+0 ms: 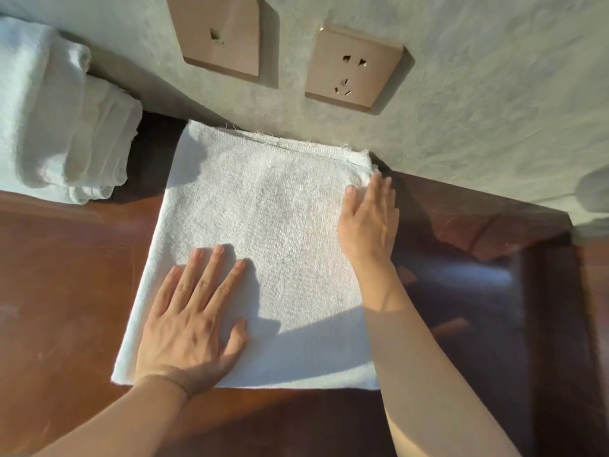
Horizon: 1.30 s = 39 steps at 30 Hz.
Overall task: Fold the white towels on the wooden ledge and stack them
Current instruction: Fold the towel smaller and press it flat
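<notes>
A white towel [263, 225] lies flat in a folded rectangle on the wooden ledge [66, 291], its far edge against the wall. My left hand [194, 311] rests palm down with spread, straight fingers on the towel's near left part. My right hand [369, 219] lies flat with straight fingers along the towel's right edge, fingertips near the far right corner. A pile of other white towels [62, 120] sits at the far left of the ledge, loosely folded and bunched.
The grey wall [478, 94] rises directly behind the ledge, carrying a switch plate [217, 34] and a power socket [352, 67]. The ledge's right end [560, 291] drops off past a dark raised edge. Bare wood lies left of and in front of the towel.
</notes>
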Each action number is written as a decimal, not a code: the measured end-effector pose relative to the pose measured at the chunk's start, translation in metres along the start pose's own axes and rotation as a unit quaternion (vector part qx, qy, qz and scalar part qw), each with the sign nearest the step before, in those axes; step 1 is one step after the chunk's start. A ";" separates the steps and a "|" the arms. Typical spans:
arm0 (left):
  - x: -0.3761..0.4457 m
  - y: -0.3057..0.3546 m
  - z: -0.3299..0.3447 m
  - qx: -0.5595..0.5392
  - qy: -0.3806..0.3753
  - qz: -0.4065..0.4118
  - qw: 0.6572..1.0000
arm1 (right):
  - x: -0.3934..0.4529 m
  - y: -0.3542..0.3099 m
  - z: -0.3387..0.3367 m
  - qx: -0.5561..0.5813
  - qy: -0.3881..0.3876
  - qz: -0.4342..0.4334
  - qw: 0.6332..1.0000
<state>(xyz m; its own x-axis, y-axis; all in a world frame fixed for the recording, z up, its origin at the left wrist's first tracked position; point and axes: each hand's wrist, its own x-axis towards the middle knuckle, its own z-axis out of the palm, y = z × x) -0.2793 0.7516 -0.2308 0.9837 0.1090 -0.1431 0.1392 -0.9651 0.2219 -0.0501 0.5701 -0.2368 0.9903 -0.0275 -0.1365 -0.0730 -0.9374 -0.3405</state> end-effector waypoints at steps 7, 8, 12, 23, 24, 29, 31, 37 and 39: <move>0.000 0.001 -0.001 -0.001 0.000 -0.001 1.000 | -0.003 0.000 0.003 -0.103 -0.035 -0.129 0.986; 0.000 0.001 -0.002 0.000 -0.001 0.000 1.000 | 0.004 -0.002 0.002 -0.097 -0.029 -0.070 0.992; 0.000 0.000 0.001 0.003 -0.002 0.000 1.000 | -0.036 -0.042 0.012 -0.089 0.012 -0.124 0.988; 0.000 -0.001 0.001 0.000 0.001 -0.002 1.000 | -0.052 -0.058 0.012 -0.050 0.016 -0.104 0.993; 0.000 -0.002 0.001 -0.004 0.001 -0.002 1.000 | -0.083 -0.058 0.013 -0.037 0.024 -0.114 0.992; 0.000 0.000 0.001 -0.011 -0.003 -0.003 1.000 | -0.168 -0.016 0.034 -0.090 0.031 -0.157 0.983; 0.002 0.000 0.000 -0.013 -0.009 -0.011 1.000 | -0.163 -0.016 0.036 -0.099 0.038 -0.148 0.983; 0.004 0.000 -0.006 -0.026 -0.011 0.007 1.000 | -0.163 -0.019 0.039 -0.087 0.052 -0.156 0.982; 0.017 -0.006 -0.013 -0.034 0.020 0.027 0.999 | -0.162 -0.016 0.041 -0.090 0.061 -0.159 0.981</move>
<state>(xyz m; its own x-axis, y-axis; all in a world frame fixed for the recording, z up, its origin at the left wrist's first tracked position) -0.2621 0.7621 -0.2216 0.9936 0.0688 -0.0901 0.0925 -0.9515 0.2933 -0.2142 0.6032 -0.2473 0.9670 0.2459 0.0664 0.2539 -0.9511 -0.1761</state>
